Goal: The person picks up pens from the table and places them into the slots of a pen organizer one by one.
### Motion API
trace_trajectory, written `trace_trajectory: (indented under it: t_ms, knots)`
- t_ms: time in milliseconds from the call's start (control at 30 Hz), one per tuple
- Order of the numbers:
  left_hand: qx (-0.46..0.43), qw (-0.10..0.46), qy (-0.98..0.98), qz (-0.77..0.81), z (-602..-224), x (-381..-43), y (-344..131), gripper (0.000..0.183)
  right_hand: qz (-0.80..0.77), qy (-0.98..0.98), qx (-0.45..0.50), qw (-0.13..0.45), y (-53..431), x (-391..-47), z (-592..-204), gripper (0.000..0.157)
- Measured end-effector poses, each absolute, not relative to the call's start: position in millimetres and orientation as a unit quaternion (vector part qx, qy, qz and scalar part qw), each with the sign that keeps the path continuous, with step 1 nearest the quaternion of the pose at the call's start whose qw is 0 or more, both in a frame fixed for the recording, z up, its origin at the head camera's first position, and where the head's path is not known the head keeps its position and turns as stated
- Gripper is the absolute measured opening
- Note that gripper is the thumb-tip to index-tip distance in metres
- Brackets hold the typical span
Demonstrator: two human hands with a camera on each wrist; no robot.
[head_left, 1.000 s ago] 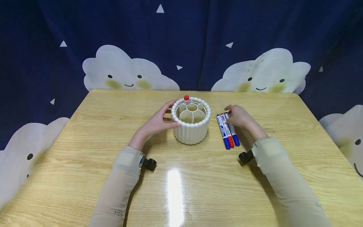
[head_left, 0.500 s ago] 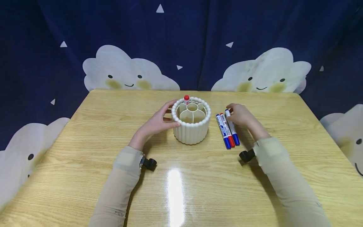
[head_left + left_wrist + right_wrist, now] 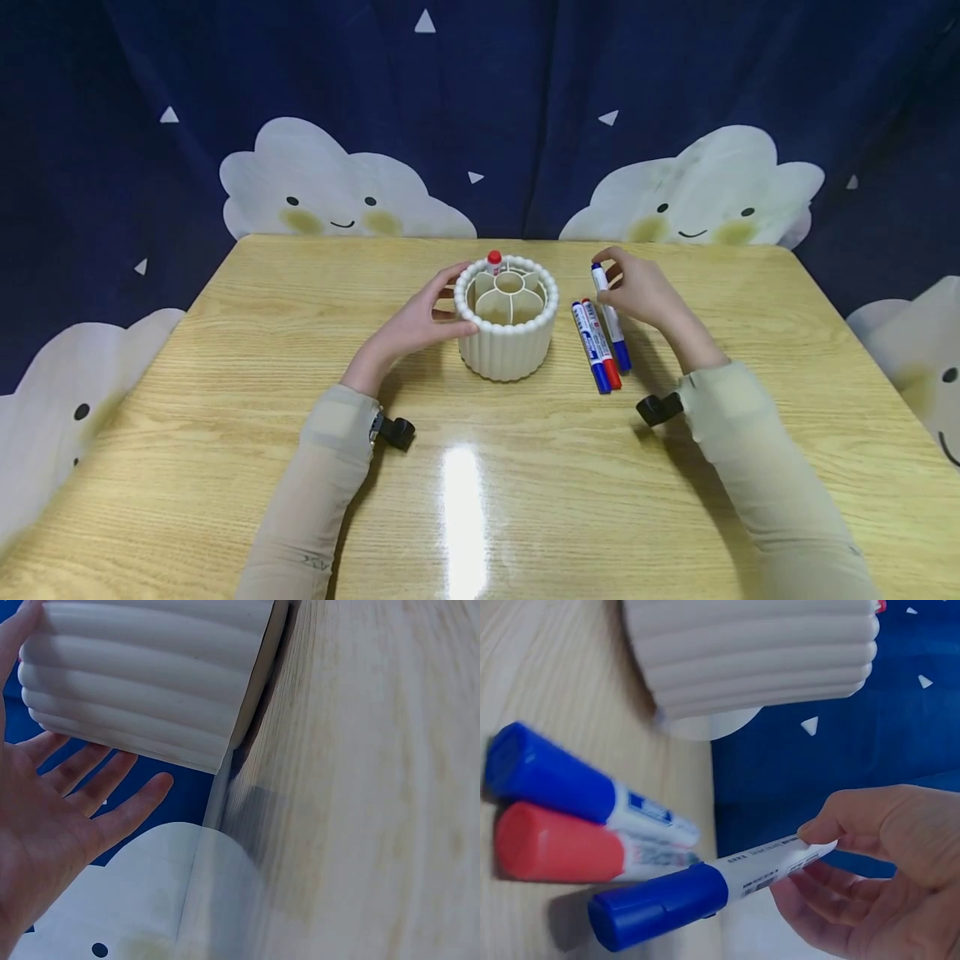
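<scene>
A white ribbed pen holder [image 3: 506,354] with a beaded rim and inner compartments stands upright on the table. My left hand [image 3: 416,325] holds it from the left, thumb on its front near the rim and fingers reaching toward the far side; in the left wrist view the lower fingers [image 3: 124,806] look fairly straight. My right hand [image 3: 636,287] pinches the end of a white marker with a blue cap [image 3: 660,904], which is tilted cap-down. Beside it lie another blue-capped marker [image 3: 591,346] and a red-capped marker [image 3: 602,343], side by side.
A red-ended marker [image 3: 493,261] stands in a rear compartment of the holder. The wooden table [image 3: 525,500] reaches back to a dark blue curtain [image 3: 510,100] printed with clouds. A bright reflection crosses the table's front part.
My right hand has raised the near end of its grip on the blue-capped marker and moved it slightly away, off the other two markers. My left hand stays on the pen holder.
</scene>
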State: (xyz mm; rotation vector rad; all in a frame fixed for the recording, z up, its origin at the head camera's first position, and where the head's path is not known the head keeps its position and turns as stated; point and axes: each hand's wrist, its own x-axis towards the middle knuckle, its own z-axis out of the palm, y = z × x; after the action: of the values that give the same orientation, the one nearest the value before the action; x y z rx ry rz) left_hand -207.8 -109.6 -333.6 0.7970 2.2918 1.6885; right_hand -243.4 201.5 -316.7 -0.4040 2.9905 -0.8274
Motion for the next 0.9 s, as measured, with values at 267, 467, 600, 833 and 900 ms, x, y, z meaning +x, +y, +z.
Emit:
trace_trajectory:
  t_ms: [267, 467, 600, 833, 900]
  knots:
    - [0.270, 0.091, 0.773, 0.567, -332, -208, -110, 0.078, -0.268, 0.950, -0.157, -0.027, 191, -238, -301, 0.044]
    - [0.273, 0.094, 0.771, 0.568, -331, -208, -110, 0.078, -0.279, 0.945, -0.168, -0.040, 185, -236, -292, 0.044]
    - [0.273, 0.095, 0.769, 0.570, -332, -208, -110, 0.077, -0.284, 0.938, -0.189, -0.057, 178, -237, -281, 0.043]
    - [0.273, 0.094, 0.770, 0.569, -333, -208, -110, 0.078, -0.292, 0.933, -0.193, -0.081, 162, -237, -260, 0.044]
    - [0.274, 0.094, 0.771, 0.568, -334, -208, -110, 0.078, -0.295, 0.933, -0.191, -0.082, 158, -236, -257, 0.044]
